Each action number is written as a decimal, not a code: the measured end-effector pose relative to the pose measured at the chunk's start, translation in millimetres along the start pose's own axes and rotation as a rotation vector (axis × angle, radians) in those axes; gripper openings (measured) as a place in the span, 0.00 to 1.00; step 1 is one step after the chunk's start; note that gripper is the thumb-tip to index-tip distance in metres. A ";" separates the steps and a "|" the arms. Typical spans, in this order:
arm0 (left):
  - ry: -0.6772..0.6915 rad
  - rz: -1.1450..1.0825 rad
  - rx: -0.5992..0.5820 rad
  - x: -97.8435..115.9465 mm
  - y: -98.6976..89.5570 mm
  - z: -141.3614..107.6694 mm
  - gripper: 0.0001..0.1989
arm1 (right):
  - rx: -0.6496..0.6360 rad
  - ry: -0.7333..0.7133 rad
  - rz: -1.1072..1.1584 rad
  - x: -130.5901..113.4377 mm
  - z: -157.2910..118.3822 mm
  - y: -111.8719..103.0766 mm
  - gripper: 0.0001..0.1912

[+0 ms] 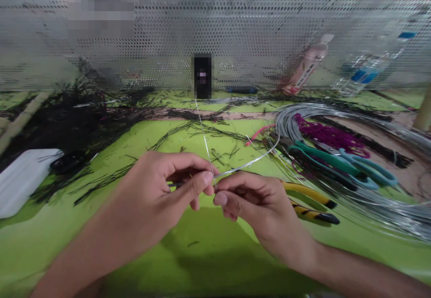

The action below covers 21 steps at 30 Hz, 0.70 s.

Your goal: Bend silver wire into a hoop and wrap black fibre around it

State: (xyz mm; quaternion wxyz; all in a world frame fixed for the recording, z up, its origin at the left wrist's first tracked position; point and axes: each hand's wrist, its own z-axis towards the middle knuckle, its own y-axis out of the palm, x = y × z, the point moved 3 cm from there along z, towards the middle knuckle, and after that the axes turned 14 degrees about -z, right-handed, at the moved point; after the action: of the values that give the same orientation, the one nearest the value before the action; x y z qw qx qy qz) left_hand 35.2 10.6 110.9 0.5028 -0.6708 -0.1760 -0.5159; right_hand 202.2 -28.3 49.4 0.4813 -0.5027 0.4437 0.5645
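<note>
In the middle of the head view, my left hand pinches a thin silvery wire between thumb and fingers. That wire curves off to the right, toward the pliers and the coil. My right hand is closed just beside it, thumb and forefinger pinching a thin pale strand that rises toward the back. Strand and wire cross right at the fingertips, which nearly touch. Whether the two are twisted together there, I cannot make out. A dark stretch behind my left thumb is mostly hidden by the fingers.
On the green tabletop, a large wire coil lies right with teal-handled scissors, purple cord and yellow-black pliers. Dark twisted strands pile up left by a white box. Bottles lean against a perforated metal panel.
</note>
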 end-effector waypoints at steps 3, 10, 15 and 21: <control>-0.013 -0.023 -0.009 4.2 1.5 0.3 0.11 | 0.008 -0.004 -0.009 0.1 -0.7 -0.4 0.03; -0.022 -0.091 0.109 -1.6 -1.9 -11.0 0.18 | 0.025 -0.009 0.014 2.8 -4.1 -0.3 0.03; -0.079 -0.208 0.077 -5.0 -1.1 -13.6 0.16 | 0.026 -0.024 0.003 2.8 -5.1 -0.3 0.02; -0.102 -0.336 0.022 -8.3 -5.3 -10.7 0.16 | 0.021 -0.048 -0.022 1.7 -6.2 0.4 0.02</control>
State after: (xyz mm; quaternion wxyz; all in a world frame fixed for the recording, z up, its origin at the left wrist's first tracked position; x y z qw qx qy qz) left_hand 22.2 6.1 105.9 0.4073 -0.6519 -0.3165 -0.5558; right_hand 202.7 -34.4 47.0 0.5034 -0.4888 0.4325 0.5663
